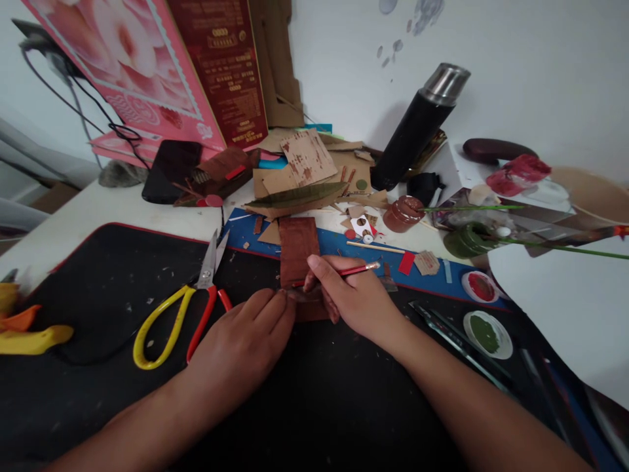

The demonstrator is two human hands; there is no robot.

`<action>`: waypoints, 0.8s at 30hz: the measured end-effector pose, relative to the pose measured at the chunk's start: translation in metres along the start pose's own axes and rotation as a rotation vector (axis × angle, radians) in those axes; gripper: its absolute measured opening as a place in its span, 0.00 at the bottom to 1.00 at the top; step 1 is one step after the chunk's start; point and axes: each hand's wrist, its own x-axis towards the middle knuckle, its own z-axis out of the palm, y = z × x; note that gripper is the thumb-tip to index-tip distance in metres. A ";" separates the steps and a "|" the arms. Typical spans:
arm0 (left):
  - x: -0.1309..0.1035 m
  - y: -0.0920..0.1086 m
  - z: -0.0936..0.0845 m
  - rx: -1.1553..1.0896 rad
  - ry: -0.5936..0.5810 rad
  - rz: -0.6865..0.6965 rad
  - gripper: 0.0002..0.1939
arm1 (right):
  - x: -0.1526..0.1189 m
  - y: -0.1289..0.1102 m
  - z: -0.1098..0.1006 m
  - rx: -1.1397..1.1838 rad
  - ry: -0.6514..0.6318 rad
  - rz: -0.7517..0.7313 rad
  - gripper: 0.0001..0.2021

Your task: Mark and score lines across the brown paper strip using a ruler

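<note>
A brown-painted cardboard piece point(299, 246) lies on the black mat, crossed by a clear strip point(304, 296) that looks like a ruler. My left hand point(246, 341) has its fingers pressed together at the left end of this strip, holding it against the cardboard. In my right hand point(356, 295) is a red pencil point(354, 269), its eraser end pointing right and its tip low over the cardboard. My right fingers are closed round the pencil and partly hide the strip. Scissors point(209, 262) with yellow and red handles lie blades apart, left of my left hand.
Behind are cardboard scraps point(309, 157), a black phone point(170, 170) and a tilted black thermos point(417, 124). Paint jars point(403, 214) stand at right, above lids of red paint point(480, 287) and green paint point(487, 333). A dark cutter-like tool point(457, 341) lies beside my right forearm.
</note>
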 end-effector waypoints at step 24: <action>-0.004 -0.002 0.004 -0.024 0.020 0.020 0.18 | -0.009 0.007 -0.031 -0.094 0.050 0.028 0.23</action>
